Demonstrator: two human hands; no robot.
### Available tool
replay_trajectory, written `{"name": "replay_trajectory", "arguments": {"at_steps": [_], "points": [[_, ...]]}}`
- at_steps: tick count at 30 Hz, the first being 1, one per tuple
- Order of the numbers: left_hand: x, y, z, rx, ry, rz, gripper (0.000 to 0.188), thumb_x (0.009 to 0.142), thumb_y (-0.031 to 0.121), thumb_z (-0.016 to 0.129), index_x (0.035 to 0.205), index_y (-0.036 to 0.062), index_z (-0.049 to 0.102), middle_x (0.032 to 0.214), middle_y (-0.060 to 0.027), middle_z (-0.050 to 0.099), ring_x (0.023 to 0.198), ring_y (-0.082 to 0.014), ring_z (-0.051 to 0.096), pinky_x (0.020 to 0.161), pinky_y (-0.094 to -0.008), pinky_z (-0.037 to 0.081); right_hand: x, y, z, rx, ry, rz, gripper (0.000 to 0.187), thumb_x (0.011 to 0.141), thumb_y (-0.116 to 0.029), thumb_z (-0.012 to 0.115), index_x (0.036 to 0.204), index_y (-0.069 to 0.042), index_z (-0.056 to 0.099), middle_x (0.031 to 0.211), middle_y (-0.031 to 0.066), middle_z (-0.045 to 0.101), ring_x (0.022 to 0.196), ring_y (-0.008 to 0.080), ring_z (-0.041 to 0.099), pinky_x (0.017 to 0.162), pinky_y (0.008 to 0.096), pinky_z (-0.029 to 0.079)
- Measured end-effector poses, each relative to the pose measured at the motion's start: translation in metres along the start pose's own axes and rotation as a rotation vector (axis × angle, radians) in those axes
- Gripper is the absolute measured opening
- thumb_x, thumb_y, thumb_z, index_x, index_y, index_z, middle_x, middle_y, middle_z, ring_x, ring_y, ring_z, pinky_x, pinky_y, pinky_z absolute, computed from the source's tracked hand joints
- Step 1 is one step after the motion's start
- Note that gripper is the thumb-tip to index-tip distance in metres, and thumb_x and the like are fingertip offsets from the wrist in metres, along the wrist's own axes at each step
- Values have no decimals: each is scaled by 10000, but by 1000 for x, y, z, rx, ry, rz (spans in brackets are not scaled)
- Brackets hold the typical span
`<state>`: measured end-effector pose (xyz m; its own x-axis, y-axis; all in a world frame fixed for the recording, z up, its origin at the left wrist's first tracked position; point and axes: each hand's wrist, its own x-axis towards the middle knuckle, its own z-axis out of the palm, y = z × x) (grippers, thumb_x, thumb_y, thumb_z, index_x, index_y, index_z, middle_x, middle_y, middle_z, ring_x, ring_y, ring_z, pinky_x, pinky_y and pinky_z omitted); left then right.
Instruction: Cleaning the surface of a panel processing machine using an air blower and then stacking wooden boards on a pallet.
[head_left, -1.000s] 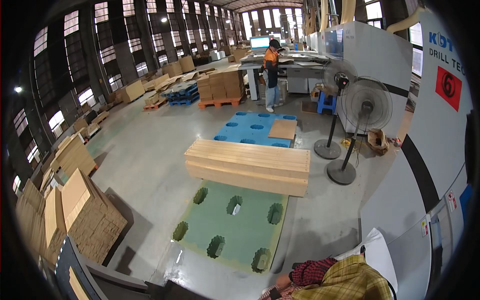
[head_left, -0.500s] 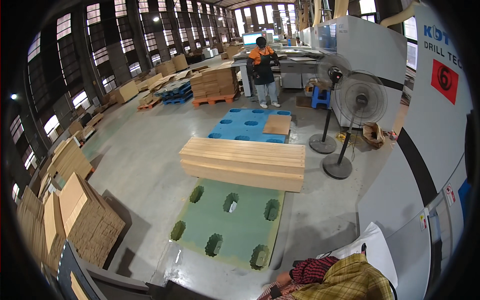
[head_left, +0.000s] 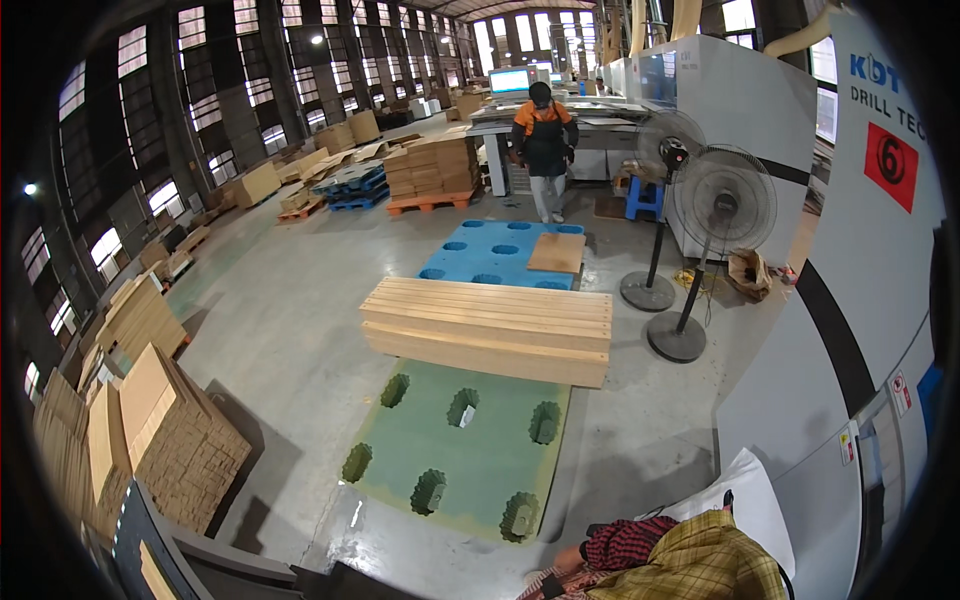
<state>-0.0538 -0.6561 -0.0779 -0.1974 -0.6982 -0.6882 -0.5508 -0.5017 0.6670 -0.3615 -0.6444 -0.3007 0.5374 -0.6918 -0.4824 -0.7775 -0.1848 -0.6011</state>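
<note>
At the lower edge, a yellow plaid garment and a red-and-black checked sleeve come in from the right. A small patch of bare skin, seemingly part of my right hand, shows beside the sleeve, next to striped cloth. Its fingers are cut off or covered, so what it holds cannot be made out. My left hand is out of the picture. Beyond the arm lies a green plastic pallet with oval holes. A stack of long pale wood boards rests across its far end.
A blue pallet bearing a brown panel lies behind the boards. Two stand fans and a grey machine occupy the right. Board stacks stand at left. A co-worker in orange and a dark apron is farther back.
The co-worker has moved slightly right, with arms now lower at the sides and head bent down. The boards, the pallets and my arm look unmoved.
</note>
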Motion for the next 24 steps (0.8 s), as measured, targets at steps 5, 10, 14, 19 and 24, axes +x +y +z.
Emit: {"name": "replay_trajectory", "arguments": {"at_steps": [5, 10, 14, 19, 24], "points": [[-3, -6, 3, -36, 2, -11, 293, 785, 173, 405, 1016, -7, 400, 962, -151, 457, 893, -233, 427, 723, -288, 356, -16, -30, -30, 9, -73, 50, 215, 602, -175, 473, 670, 8, 562, 594, 170, 543, 507, 286, 512, 467, 370, 390], [-8, -8, 1, -40, -11, -18, 285, 785, 172, 403, 1009, -5, 399, 955, -148, 455, 885, -231, 426, 717, -287, 355, 1, -3, 2, 30, -26, 35, 223, 604, -187, 471, 664, 7, 563, 585, 163, 543, 496, 271, 513, 462, 361, 388], [-11, -12, -1, -46, -14, -30, 280, 786, 172, 401, 1004, -3, 399, 949, -146, 454, 879, -229, 424, 712, -286, 354, 3, 2, 6, 37, -14, 35, 215, 616, -181, 459, 658, 4, 562, 572, 150, 542, 488, 259, 506, 461, 357, 386], [-16, -16, -4, -47, -26, -43, 272, 786, 171, 398, 998, -1, 399, 941, -144, 452, 871, -227, 423, 705, -284, 352, 5, 4, 6, 35, -73, 100, 211, 620, -172, 457, 667, 5, 564, 571, 139, 543, 482, 255, 500, 464, 360, 382], [-21, -20, -6, -57, -33, -56, 265, 787, 170, 395, 991, 1, 399, 934, -141, 450, 862, -225, 421, 699, -283, 351, 6, 3, 6, 64, -97, 112, 197, 615, -156, 459, 666, 1, 567, 572, 146, 540, 493, 259, 501, 468, 366, 377]]}}
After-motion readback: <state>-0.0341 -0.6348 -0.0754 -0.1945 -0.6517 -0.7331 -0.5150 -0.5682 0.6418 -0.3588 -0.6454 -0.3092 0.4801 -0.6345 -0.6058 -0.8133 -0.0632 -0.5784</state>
